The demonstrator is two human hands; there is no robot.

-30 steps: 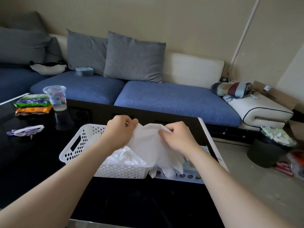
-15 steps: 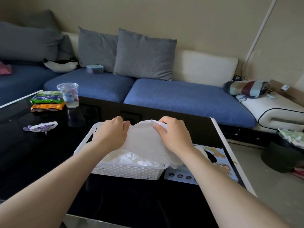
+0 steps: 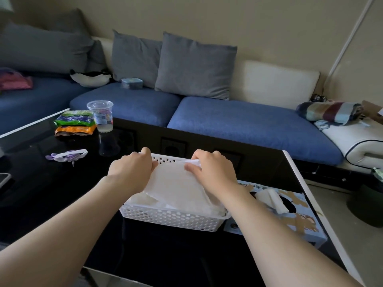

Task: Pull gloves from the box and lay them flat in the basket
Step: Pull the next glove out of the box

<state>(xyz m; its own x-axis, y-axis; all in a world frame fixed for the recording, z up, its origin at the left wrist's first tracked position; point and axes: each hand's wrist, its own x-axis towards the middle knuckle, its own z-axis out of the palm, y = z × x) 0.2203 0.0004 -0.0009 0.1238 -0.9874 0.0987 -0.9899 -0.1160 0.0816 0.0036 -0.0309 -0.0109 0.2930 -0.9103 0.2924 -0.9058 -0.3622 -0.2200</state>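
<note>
A head-worn camera looked down along two bare forearms to a white perforated basket (image 3: 172, 219) on a glossy black bench (image 3: 41, 193). The left hand (image 3: 132, 170) and the right hand (image 3: 213, 172) each pinched the far edge of one thin white glove (image 3: 176, 187), thumb against curled fingers, and held that edge taut just above the basket's far rim. The rest of the glove sloped down towards the viewer and lay on a pile of white gloves already inside the basket. A second earlier the same glove had been bunched between the hands, higher up, with its finger ends dangling over the basket's front right corner. Half a second earlier it had come lower but was still slack. By this moment it was drawn out wide and largely within the basket's walls, so the laying-flat step looked almost complete, with only the release of the pinched edge left to do. The glove box (image 3: 290, 222), pale blue with printed pictures, lay just to the right of the basket, and another glove (image 3: 273, 198) poked from its opening, ready to be pulled. The view had also shifted, showing more of the box than before. At far left on the bench stood a clear plastic cup (image 3: 101, 116) beside snack packets (image 3: 74, 125), with a blue sofa (image 3: 238, 123) behind.
</note>
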